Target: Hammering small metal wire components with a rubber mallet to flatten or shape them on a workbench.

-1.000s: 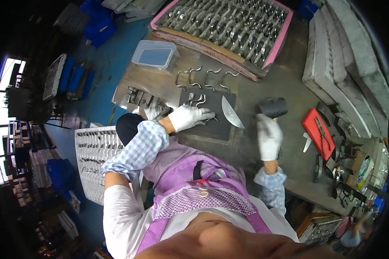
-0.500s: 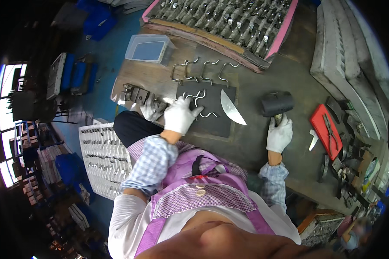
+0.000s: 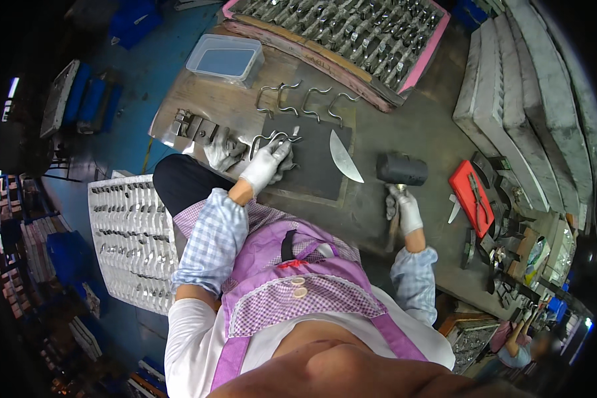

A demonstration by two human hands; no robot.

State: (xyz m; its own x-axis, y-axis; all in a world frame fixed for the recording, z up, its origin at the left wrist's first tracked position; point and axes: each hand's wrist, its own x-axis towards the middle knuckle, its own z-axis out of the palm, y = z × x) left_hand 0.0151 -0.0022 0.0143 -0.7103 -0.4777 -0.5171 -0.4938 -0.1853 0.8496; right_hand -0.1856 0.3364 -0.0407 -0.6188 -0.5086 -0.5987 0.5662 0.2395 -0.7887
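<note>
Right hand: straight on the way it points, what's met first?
The mallet head, just past the hand, but held, so it would go along. Beyond, probably the pink-edged tray; depth is unclear.

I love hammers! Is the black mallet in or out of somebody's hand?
In: the right hand curls around the handle of the black mallet.
</note>
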